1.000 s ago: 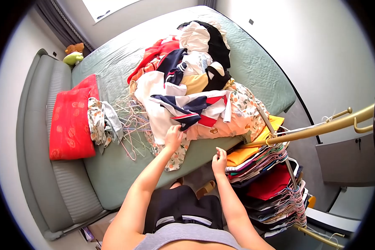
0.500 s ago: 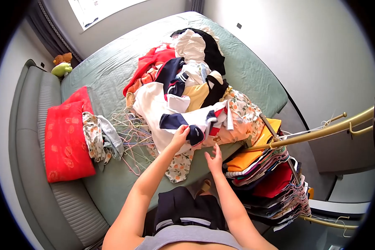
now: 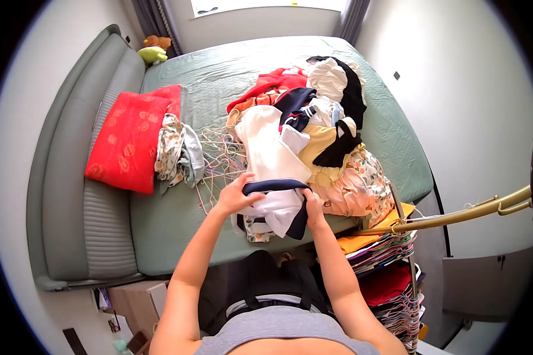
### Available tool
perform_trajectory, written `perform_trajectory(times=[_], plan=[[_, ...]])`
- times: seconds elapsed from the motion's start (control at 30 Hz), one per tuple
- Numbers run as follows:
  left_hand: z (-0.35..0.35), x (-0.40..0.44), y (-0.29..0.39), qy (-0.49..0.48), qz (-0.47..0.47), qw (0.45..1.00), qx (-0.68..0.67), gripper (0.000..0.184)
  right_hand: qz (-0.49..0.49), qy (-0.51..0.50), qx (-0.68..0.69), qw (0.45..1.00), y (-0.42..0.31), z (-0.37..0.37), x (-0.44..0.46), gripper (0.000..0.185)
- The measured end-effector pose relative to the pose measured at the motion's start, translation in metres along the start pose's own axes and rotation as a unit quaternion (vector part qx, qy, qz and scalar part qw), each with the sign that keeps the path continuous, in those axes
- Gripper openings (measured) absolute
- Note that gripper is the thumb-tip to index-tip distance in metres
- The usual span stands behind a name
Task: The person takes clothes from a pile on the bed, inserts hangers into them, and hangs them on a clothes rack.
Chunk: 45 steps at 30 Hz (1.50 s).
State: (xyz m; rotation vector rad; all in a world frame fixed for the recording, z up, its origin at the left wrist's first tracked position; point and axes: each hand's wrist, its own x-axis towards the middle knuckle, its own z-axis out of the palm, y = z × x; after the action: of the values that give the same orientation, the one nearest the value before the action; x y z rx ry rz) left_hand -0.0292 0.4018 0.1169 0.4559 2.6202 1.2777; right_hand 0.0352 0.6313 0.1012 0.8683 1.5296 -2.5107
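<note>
Both hands hold a white and navy shirt [image 3: 285, 214] above the near edge of the bed. My left hand [image 3: 236, 195] has its fingers and thumb around the left end of a navy band on it. My right hand [image 3: 314, 207] is closed on the band's right end, where a navy part hangs down. Just beyond lies a large white garment [image 3: 272, 148], at the front of a heap of clothes. A yellow garment [image 3: 321, 155] and a black one [image 3: 340, 145] lie farther right, beside a peach, fruit-print cloth [image 3: 355, 186].
Tangled wire hangers [image 3: 222, 151] lie left of the heap. Red pillows [image 3: 127, 142] and folded clothes [image 3: 180, 151] sit by the grey headboard [image 3: 71, 177]. At right, a gold-coloured rack [image 3: 474, 214] carries hung clothes [image 3: 385, 284]. A wooden cabinet [image 3: 133, 299] stands lower left.
My right hand, open and empty before, now grips the shirt. The shirt's navy band is now stretched between both hands. The view has turned, so the bed appears farther right.
</note>
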Motion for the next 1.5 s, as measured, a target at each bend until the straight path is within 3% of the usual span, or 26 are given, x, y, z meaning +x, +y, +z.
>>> perform_trajectory(times=[0.03,0.1,0.13,0.2,0.23,0.37,0.43,0.5,0.57,0.63,0.7,0.83,0.9,1.17,1.3,1.33,1.43,1.47,1.5], plan=[[0.012,-0.014,-0.003,0.027,0.073,0.99,0.12,0.066,0.034,-0.027,-0.018,0.999,0.005,0.001,0.001,0.03],[0.035,-0.042,-0.008,0.004,0.059,0.982,0.182,0.055,0.068,-0.091,-0.057,0.992,0.021,0.013,-0.007,0.031],[0.05,-0.051,-0.023,0.027,0.004,0.986,0.166,0.048,0.032,-0.127,-0.123,0.984,0.033,0.018,-0.01,0.03],[0.077,-0.07,-0.062,0.101,-0.125,0.982,0.103,0.031,0.073,-0.197,-0.191,0.959,0.034,0.037,-0.034,0.026],[0.076,-0.082,-0.07,0.157,-0.14,0.977,0.034,0.024,0.082,-0.24,-0.198,0.947,0.042,0.041,-0.039,0.024],[0.032,-0.122,-0.13,0.192,-0.215,0.957,-0.042,0.025,0.159,-0.281,-0.198,0.925,0.051,0.061,-0.048,0.017],[-0.025,-0.138,-0.118,0.187,-0.264,0.861,-0.393,0.031,0.157,-0.32,-0.202,0.912,0.056,0.081,-0.045,0.019],[-0.087,-0.154,-0.083,0.128,-0.213,0.801,-0.544,0.034,0.147,-0.349,-0.19,0.906,0.069,0.104,-0.04,0.022],[-0.133,-0.158,-0.054,0.154,-0.203,0.77,-0.585,0.039,0.163,-0.38,-0.143,0.899,0.083,0.133,-0.032,0.022],[-0.16,-0.156,-0.05,0.193,-0.202,0.758,-0.589,0.031,0.189,-0.373,-0.092,0.904,0.088,0.166,-0.029,0.017],[-0.172,-0.147,-0.079,0.199,-0.198,0.811,-0.513,0.022,0.19,-0.334,-0.042,0.922,0.114,0.19,-0.011,0.016],[-0.15,-0.133,-0.182,0.32,-0.301,0.821,-0.364,0.013,0.211,-0.237,-0.146,0.937,0.201,0.194,0.065,0.032],[-0.137,-0.137,-0.241,0.319,-0.349,0.822,-0.316,0.013,0.261,-0.2,-0.2,0.923,0.236,0.185,0.101,0.038],[-0.137,-0.124,-0.307,0.323,-0.406,0.735,-0.436,0.021,0.244,-0.047,-0.209,0.946,0.353,0.211,0.238,0.034],[-0.149,-0.119,-0.324,0.307,-0.411,0.731,-0.45,0.022,0.184,0.051,-0.353,0.916,0.39,0.232,0.279,0.055],[-0.152,-0.119,-0.325,0.307,-0.406,0.731,-0.454,0.022,0.191,0.046,-0.325,0.925,0.391,0.236,0.284,0.065],[-0.154,-0.121,-0.332,0.32,-0.404,0.714,-0.475,0.023,0.183,0.041,-0.299,0.936,0.395,0.243,0.301,0.057],[-0.15,-0.127,-0.342,0.311,-0.404,0.718,-0.473,0.026,0.236,0.006,-0.259,0.937,0.393,0.246,0.31,0.034],[-0.151,-0.126,-0.341,0.318,-0.409,0.707,-0.481,0.027,0.2,-0.003,-0.189,0.961,0.387,0.25,0.307,0.026]])
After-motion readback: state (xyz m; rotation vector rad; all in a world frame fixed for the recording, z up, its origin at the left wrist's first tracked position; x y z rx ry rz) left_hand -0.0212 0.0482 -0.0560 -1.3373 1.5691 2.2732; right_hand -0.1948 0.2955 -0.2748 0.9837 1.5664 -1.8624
